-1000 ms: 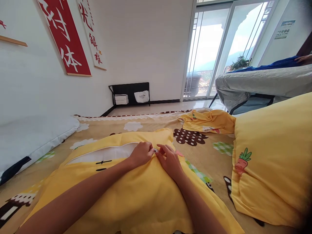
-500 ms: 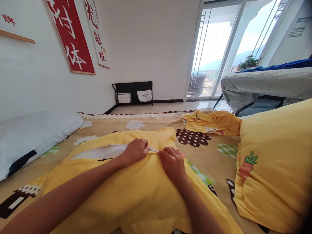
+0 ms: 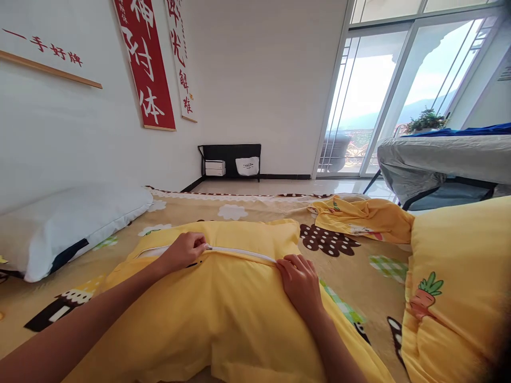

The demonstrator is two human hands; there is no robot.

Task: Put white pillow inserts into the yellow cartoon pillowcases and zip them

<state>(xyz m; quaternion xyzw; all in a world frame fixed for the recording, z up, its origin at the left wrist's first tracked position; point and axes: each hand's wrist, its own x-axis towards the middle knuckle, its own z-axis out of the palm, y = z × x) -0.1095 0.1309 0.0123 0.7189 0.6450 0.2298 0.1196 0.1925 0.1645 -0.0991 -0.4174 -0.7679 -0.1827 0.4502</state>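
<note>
Two hands (image 3: 186, 250) (image 3: 301, 279), two yellow pillows (image 3: 255, 314) (image 3: 471, 276), one white pillow (image 3: 91, 213), three wall scrolls (image 3: 43, 50) (image 3: 147, 69) (image 3: 182, 66).

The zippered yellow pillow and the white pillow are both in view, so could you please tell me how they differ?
The zippered yellow pillow shows a partly open zipper; the white pillow shows a dark patch. The left hand and right hand are on the zippered yellow pillow; neither touches the white pillow. Both pillows lie on the patterned blanket.
</note>
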